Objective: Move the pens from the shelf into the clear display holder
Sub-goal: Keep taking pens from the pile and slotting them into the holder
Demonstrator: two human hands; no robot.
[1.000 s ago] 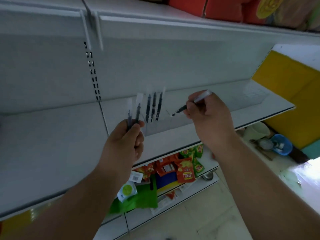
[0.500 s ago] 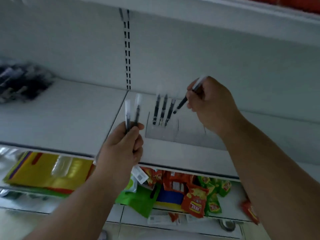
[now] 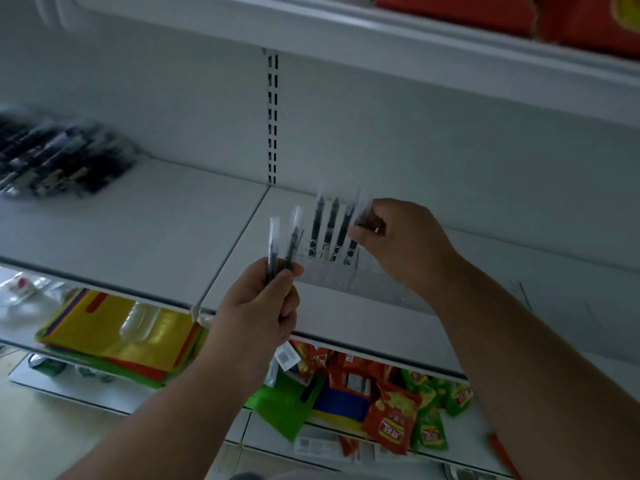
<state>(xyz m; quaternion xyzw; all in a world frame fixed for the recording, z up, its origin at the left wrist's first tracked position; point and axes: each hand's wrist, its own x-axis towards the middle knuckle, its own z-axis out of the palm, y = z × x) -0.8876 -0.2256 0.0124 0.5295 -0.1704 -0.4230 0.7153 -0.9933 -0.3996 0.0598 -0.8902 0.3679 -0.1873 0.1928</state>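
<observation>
A clear display holder (image 3: 329,273) stands on the white shelf (image 3: 145,230), mid-frame. Three black pens (image 3: 329,226) with clear caps stand upright in it. My right hand (image 3: 398,237) grips a fourth pen (image 3: 353,244) whose lower end sits at the holder, just right of the three. My left hand (image 3: 256,306) holds two more pens (image 3: 282,244) upright, just left of and in front of the holder. A blurred pile of black pens (image 3: 59,154) lies on the shelf at far left.
The shelf's back panel has a slotted upright (image 3: 272,116). A lower shelf holds yellow folders (image 3: 114,344) at left and red and green snack packets (image 3: 391,400) at right. An upper shelf edge (image 3: 381,32) overhangs the work area.
My right hand has lowered its pen from a tilted pose into the holder beside the three standing pens. The camera view swung left, bringing the pen pile into sight. The left hand stayed put.
</observation>
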